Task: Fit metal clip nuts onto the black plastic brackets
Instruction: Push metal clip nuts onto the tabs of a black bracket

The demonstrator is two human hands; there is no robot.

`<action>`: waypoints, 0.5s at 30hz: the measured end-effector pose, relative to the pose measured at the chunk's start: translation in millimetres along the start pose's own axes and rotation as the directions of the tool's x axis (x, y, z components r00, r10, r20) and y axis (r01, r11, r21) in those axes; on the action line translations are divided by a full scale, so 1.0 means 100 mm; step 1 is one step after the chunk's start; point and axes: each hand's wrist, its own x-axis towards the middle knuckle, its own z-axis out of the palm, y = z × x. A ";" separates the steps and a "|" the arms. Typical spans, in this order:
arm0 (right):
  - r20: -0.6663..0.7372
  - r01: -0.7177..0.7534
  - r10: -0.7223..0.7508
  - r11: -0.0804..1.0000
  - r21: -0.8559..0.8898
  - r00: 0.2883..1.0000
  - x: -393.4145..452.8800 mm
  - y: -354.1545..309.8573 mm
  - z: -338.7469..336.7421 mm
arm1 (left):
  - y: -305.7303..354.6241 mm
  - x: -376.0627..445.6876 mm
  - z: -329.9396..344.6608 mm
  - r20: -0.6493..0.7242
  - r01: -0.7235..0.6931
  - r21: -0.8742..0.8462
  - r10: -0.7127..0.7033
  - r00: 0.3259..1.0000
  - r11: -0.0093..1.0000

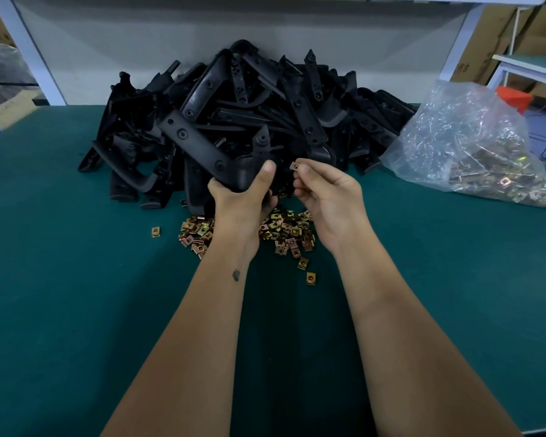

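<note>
My left hand (pixel 243 197) grips a black plastic bracket (pixel 199 146) by its corner, thumb on top, and holds it raised in front of the pile. My right hand (pixel 325 193) pinches one metal clip nut (pixel 294 165) between thumb and forefinger, just right of the bracket's near end and a small gap away from it. A large heap of black brackets (pixel 281 102) lies behind both hands. Loose brass-coloured clip nuts (pixel 284 231) are scattered on the green table under my wrists.
A clear plastic bag of clip nuts (pixel 473 146) lies at the right on the green table (pixel 76 279). A grey back panel and white frame posts rise behind the pile. Cardboard boxes stand beyond the table at far right and left.
</note>
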 end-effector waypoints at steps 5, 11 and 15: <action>0.013 0.028 -0.028 0.999 -0.016 1.000 -0.01 0.01 0.00 | 0.01 -0.01 0.04 0.014 0.140 -0.039 -0.139 0.990 0.989; 0.029 0.020 -0.019 1.000 -0.016 0.999 -0.01 0.02 0.04 | 0.01 -0.03 0.05 0.100 0.200 -0.090 -0.191 0.976 0.976; 0.027 -0.021 0.019 0.998 0.055 0.999 0.00 0.02 0.04 | 0.00 -0.04 0.06 0.113 0.205 -0.096 -0.194 0.974 0.974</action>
